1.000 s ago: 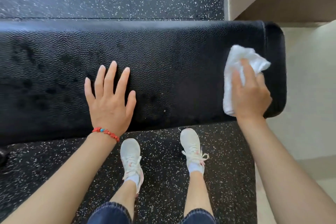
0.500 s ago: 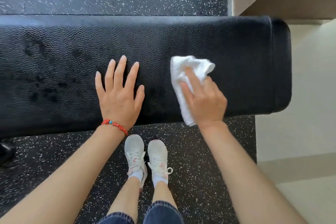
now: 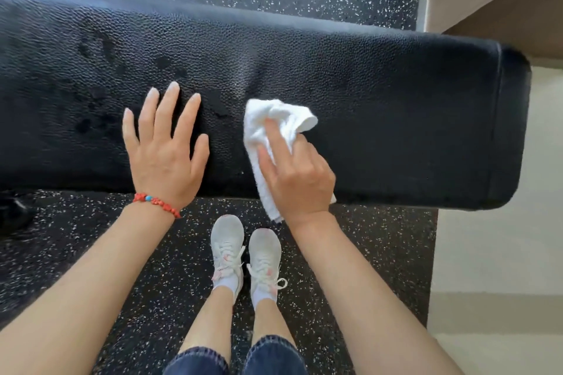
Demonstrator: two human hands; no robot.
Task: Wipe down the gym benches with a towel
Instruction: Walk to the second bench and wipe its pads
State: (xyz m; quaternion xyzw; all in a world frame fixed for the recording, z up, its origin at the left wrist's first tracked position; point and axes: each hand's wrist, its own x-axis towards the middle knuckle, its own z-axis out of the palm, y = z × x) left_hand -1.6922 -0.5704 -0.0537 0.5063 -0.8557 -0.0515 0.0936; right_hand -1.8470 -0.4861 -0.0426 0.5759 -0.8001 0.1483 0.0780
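**Mid-wipe on the bench pad, damp patches left to clear**

The wiping step is in hand. The right hand (image 3: 297,173) presses a bunched white towel (image 3: 268,125) onto the black bench (image 3: 396,119), its fingers lying over the cloth and its thumb tucked against the towel's left edge, so it is grasping the towel as it presses. The towel sits on the pad a little right of its middle as framed, with one end trailing over the near edge towards the speckled floor (image 3: 380,253). The left hand (image 3: 164,149) is released, fingers straight and spread, palm flat on the pad just left of the towel, apparently steadying the person.

The pad is pebbled black upholstery, running left to right, with a stitched seam near its right end. Dark wet-looking blotches (image 3: 97,119) show on the left half, around and beyond the left hand; the stretch right of the towel looks even and matt.

By my judgement, the next move calls for carrying the towel leftwards over those blotches, which means lifting or shifting the left hand out of the path. The towel's folds are loose, so firm pressure would keep it from rolling up.

White trainers (image 3: 246,256) stand close to the bench.
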